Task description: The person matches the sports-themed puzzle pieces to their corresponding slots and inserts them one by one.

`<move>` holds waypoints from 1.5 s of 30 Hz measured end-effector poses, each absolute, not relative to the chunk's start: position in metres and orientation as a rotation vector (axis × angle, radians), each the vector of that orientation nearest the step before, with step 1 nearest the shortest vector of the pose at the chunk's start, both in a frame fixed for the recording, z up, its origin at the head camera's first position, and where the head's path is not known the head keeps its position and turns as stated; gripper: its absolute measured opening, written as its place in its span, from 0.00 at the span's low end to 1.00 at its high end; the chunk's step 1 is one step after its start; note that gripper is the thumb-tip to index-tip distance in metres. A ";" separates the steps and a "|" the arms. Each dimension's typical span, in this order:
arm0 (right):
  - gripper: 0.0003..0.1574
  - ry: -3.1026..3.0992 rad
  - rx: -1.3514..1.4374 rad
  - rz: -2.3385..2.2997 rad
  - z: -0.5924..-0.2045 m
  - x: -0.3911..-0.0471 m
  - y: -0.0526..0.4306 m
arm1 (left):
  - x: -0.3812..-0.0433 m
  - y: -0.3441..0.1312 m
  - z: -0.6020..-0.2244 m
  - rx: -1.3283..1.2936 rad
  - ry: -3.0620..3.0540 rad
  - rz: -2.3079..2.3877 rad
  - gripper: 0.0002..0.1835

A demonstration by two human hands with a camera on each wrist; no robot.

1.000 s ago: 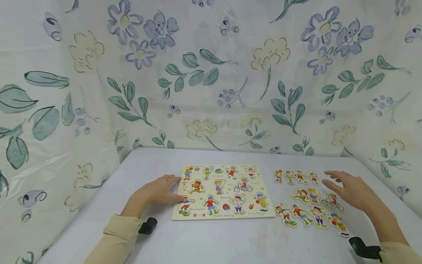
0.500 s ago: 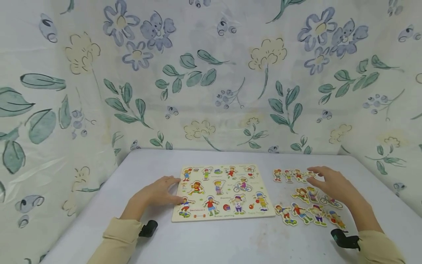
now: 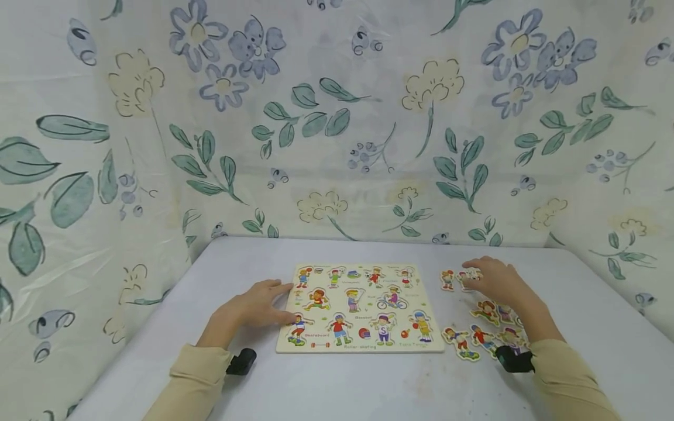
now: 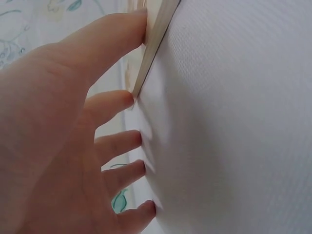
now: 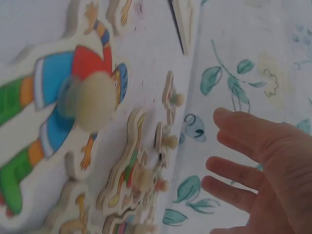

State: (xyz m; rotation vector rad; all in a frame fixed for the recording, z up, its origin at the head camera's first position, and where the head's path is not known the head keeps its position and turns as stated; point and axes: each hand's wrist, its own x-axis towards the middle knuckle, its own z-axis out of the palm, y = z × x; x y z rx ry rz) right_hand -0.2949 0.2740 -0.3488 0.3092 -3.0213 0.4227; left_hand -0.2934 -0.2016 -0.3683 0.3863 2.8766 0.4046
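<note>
A flat puzzle board (image 3: 333, 301) with pictures of children at sport lies mid-table. My left hand (image 3: 259, 305) touches its left edge, fingers straight and spread. In the left wrist view the thumb (image 4: 122, 31) lies against the board's edge. To the board's right lie loose puzzle pieces in rows, among them a skateboarder piece (image 3: 461, 344). Over the back row hovers my right hand (image 3: 497, 283), hiding part of it, beside a basketball-player piece (image 3: 447, 280). Its fingers look relaxed in the right wrist view, holding nothing, apart from the knobbed roller-skater piece (image 5: 58, 87).
A white cloth covers the table (image 3: 368, 386). Flower-printed sheeting (image 3: 342, 140) hangs behind it and at both sides. Black wrist cameras are strapped below each hand, the right one (image 3: 515, 359) overlapping the front row of pieces in the head view.
My right hand has moved left along the back row of pieces, from its right end toward the board. My left hand stays at the board's edge.
</note>
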 end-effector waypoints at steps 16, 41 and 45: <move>0.18 -3.167 0.259 0.313 -0.358 -0.330 0.245 | -0.294 -0.199 -0.368 0.372 2.857 0.446 0.45; 0.12 -3.105 0.241 0.243 -0.359 -0.332 0.234 | -0.296 -0.199 -0.373 0.324 2.875 0.437 0.45; 0.11 -3.084 0.269 0.222 -0.357 -0.333 0.226 | -0.297 -0.200 -0.374 0.326 2.873 0.439 0.44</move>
